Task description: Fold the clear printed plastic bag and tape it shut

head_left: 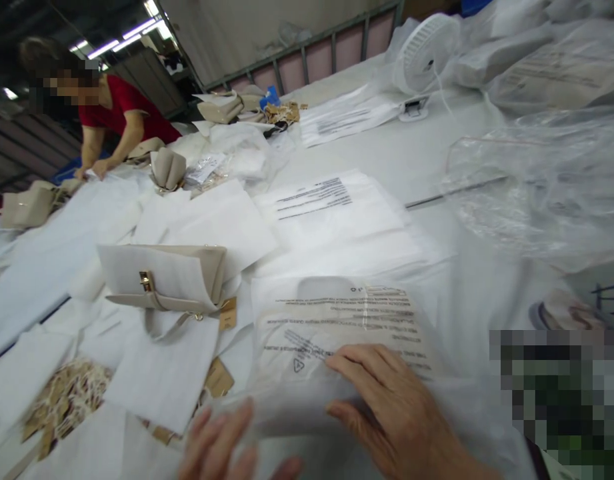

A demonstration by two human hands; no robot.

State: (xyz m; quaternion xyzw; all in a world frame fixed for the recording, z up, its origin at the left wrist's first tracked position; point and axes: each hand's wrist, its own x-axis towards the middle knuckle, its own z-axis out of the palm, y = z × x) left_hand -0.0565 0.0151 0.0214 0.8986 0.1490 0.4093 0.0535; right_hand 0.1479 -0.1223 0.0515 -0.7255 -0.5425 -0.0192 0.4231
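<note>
My right hand (397, 413) lies flat, palm down, on a clear printed plastic bag (337, 327) that holds something pale, at the near edge of the white table. My left hand (221, 447) rests at the bag's near left corner, fingers spread and blurred. Whether it grips the bag I cannot tell. Just left of the bag, a beige handbag (161, 277) with a gold clasp lies on white paper sheets, a brown tag hanging from it.
A person in red (121, 113) works at the far left among more beige bags (27, 207). Stacks of printed plastic bags (331, 200), loose clear plastic (537, 173) at the right and a white fan (429, 53) cover the table. Paper shreds (71, 400) lie near left.
</note>
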